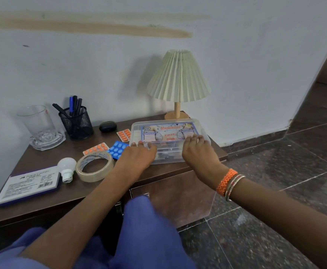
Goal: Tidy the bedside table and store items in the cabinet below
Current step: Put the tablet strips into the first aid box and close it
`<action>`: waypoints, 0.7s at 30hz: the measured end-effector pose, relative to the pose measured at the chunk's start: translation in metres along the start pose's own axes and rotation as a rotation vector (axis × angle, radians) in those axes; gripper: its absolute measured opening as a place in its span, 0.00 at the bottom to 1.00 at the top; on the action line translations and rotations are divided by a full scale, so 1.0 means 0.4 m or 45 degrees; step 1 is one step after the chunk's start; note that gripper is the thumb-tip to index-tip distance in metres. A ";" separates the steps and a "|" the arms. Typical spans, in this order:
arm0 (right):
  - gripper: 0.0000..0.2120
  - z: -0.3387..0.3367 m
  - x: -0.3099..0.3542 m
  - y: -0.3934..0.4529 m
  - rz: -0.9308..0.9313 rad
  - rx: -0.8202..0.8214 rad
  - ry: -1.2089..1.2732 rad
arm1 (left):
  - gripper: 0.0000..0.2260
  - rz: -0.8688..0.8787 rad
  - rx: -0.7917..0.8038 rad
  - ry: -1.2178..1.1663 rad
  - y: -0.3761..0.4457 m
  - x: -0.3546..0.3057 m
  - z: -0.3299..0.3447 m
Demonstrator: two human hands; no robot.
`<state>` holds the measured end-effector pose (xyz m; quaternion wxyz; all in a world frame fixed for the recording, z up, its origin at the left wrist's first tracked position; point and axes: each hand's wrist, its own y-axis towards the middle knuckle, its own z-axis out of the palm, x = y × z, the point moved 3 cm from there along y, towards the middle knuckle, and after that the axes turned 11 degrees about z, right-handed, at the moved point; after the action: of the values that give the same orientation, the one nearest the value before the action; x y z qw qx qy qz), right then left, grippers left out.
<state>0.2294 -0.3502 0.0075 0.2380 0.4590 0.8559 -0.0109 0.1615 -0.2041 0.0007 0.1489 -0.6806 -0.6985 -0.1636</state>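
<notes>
The brown bedside table (71,193) holds a glass (39,123), a pen cup (77,123), a lamp (178,84), a first aid box (168,133), pill strips (118,149), a tape roll (94,167), a light bulb (67,168) and a flat white box (29,184).

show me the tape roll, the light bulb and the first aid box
tape roll (108,164), head view, right side of its ring
light bulb (66,164), head view, white globe
first aid box (168,131), head view, lid label

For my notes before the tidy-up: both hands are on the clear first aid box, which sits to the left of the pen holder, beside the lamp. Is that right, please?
Not quite. The head view shows the first aid box to the right of the pen holder, not the left. The rest holds: the left hand and right hand are on it, beside the lamp.
</notes>
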 end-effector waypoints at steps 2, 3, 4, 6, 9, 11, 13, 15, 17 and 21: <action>0.27 -0.001 0.014 -0.001 0.052 0.008 -0.026 | 0.19 -0.005 0.045 0.000 0.001 -0.002 -0.003; 0.27 -0.003 0.017 -0.002 0.066 0.013 -0.021 | 0.19 0.001 0.028 0.004 -0.002 -0.001 -0.006; 0.27 -0.006 0.017 -0.002 0.070 0.027 -0.006 | 0.18 0.019 -0.002 0.007 -0.005 -0.001 -0.009; 0.27 -0.013 0.015 -0.002 0.070 0.045 0.026 | 0.17 0.057 -0.030 0.016 -0.013 0.002 -0.015; 0.28 -0.024 0.007 -0.005 0.084 0.090 0.073 | 0.15 0.076 -0.014 0.010 -0.024 0.008 -0.033; 0.28 -0.038 -0.001 -0.016 0.086 0.121 0.128 | 0.14 0.105 -0.008 -0.022 -0.036 0.017 -0.054; 0.25 -0.059 -0.010 -0.031 0.084 0.113 0.190 | 0.13 0.150 -0.032 -0.072 -0.052 0.033 -0.082; 0.19 -0.087 -0.028 -0.043 0.106 0.070 0.252 | 0.12 0.158 -0.141 -0.136 -0.068 0.058 -0.118; 0.13 -0.129 -0.057 -0.046 0.159 -0.004 0.318 | 0.12 0.146 -0.325 -0.239 -0.081 0.082 -0.153; 0.10 -0.204 -0.122 -0.017 0.248 -0.162 0.471 | 0.12 0.051 -0.780 -0.600 -0.099 0.118 -0.189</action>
<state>0.2144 -0.3727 0.0987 0.1055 0.5179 0.8354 0.1507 0.1195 -0.1948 0.0881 -0.2227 -0.7260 -0.6188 -0.2007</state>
